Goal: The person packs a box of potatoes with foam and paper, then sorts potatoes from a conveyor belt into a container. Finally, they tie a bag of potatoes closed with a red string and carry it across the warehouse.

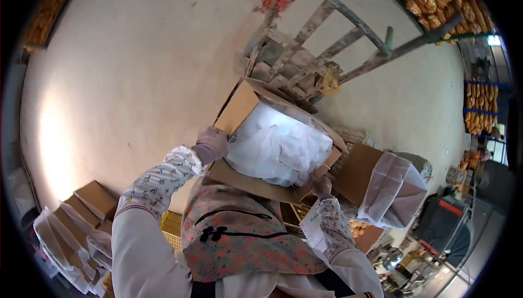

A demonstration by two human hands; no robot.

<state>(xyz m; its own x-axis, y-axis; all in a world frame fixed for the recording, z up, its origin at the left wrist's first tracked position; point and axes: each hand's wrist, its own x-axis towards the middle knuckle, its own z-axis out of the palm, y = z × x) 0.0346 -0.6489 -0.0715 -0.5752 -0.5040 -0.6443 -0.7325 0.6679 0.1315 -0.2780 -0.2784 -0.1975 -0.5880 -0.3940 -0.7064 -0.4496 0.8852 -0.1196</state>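
An open cardboard box (238, 105) sits in front of me, lined with a crumpled white plastic bag (280, 148) that fills its opening. My left hand (211, 144), in a pale glove, is closed round the box's left edge near a raised flap. At the lower right corner of the same box, my right hand (320, 185) has its fingers curled over the rim. What lies under the plastic is hidden.
A worn metal hand truck (321, 58) with red cord stands beyond the box. To the right is another lined carton (354, 174); round brown things (357, 227) lie below it. More cartons (95, 200) stand lower left, a yellow crate (171, 230) beside me. Racks of bagged goods (481, 105) line the right.
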